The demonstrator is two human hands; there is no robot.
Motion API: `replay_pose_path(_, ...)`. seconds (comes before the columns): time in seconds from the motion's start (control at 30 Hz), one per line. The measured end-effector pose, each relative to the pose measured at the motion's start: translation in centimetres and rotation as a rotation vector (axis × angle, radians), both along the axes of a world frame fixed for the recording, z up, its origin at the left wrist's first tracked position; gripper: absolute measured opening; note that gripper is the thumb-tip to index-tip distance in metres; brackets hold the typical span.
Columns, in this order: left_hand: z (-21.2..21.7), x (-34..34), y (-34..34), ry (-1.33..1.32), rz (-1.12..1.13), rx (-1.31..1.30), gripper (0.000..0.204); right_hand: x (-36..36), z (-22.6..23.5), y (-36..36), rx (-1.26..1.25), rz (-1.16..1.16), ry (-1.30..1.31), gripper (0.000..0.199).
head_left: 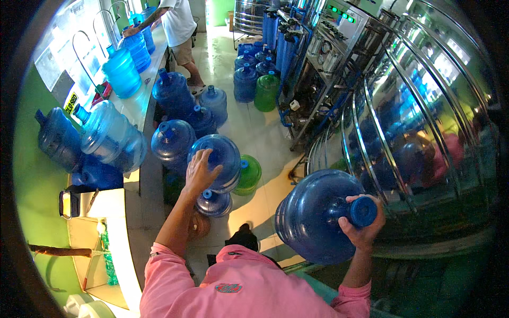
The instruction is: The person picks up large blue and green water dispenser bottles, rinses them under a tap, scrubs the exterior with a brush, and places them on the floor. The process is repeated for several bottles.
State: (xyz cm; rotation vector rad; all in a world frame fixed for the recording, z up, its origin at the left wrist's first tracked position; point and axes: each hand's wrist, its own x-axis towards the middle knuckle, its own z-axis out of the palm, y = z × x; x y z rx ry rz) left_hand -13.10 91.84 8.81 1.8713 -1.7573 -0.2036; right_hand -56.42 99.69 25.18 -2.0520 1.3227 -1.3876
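Observation:
In my right hand is a large blue water jug, tilted, its capped neck toward me. The fingers and thumb wrap round the neck just by the blue cap. My left hand lies with spread fingers on the rounded side of another blue water jug among those on the floor. Just below that jug stands a smaller-looking blue jug with a pale cap. A green jug is close by on its right.
Several blue jugs crowd the floor ahead, beside a long counter with more jugs. A co-worker stands at its far end. Pipes and filters and a shiny ribbed steel tank line the right. A white-topped shelf is at left.

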Motion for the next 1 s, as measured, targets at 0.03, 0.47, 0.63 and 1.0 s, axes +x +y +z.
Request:
replay_pose_path(0.03,-0.9,0.2,-1.1,0.008,-0.008,0.029,0.074,-0.2,-0.3,-1.8,-0.008,0.005,-0.016,0.059)
replay_pose_path(0.47,-7.8,1.1,-10.8,0.035,0.326,0.113,0.046,9.8,-4.5,-39.5,0.177,0.268,0.056,0.055)
replay_pose_path(0.63,-7.3,0.5,-12.1,0.079,0.462,0.163,0.050,15.3,-4.3,-55.2,0.005,0.369,0.285,0.063)
replay_pose_path(1.0,-6.6,-2.0,-17.7,0.169,1.020,0.419,0.090,28.5,-4.8,-100.4,-0.036,0.202,0.627,0.081)
